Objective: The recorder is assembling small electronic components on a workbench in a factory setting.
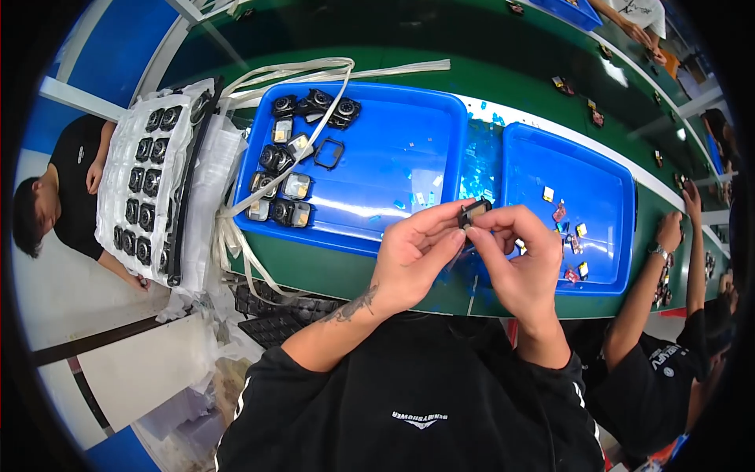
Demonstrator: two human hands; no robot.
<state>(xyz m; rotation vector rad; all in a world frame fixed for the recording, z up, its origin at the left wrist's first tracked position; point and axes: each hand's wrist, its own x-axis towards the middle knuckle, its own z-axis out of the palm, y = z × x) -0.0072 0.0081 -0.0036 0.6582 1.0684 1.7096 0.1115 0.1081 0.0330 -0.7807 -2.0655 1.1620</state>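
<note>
Both my hands meet over the gap between two blue trays, closed on one small black squarish casing (475, 210). My left hand (413, 259) pinches it from the left with thumb and fingers. From the right, my right hand (521, 263) grips it too, thumb on its near side. The fingers hide most of its lower part. Beyond my left hand, the left blue tray (385, 141) holds several black casings (277, 159) with round parts and an empty black frame (329, 153). Small red, yellow and black parts (574, 244) lie in the right blue tray (566, 169).
White straps (346, 86) cross the left tray. Blue film scraps (480, 165) litter the gap. A padded white tray of black units (141, 181) stands left, beside a person (75, 169). Another worker's arms (653, 259) reach over the green bench (440, 43) at right.
</note>
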